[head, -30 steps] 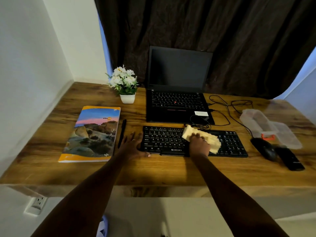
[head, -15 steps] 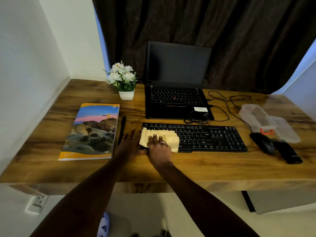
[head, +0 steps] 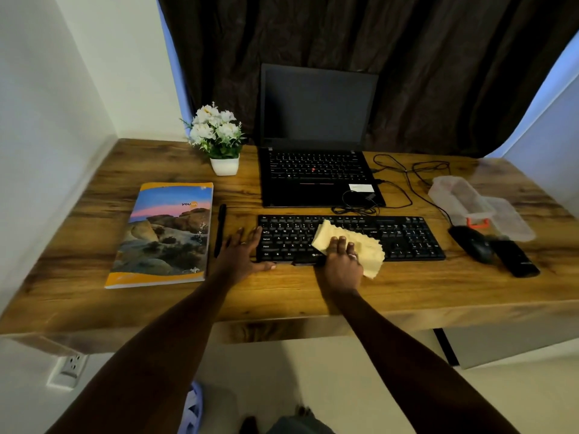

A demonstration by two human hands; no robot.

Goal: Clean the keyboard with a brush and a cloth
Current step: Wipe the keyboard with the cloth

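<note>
Yellow cloth (head: 365,247), pressed flat under the straight-fingered right hand (head: 343,261), wants light, even strokes along the key rows — with the spread left hand (head: 239,255) bracing the keyboard (head: 407,238).

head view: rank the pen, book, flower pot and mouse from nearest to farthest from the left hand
From the left hand:
1. pen, just left of its fingers.
2. book, further left, past the pen.
3. flower pot, well behind it, at the back.
4. mouse, far right, beyond the keyboard.
</note>
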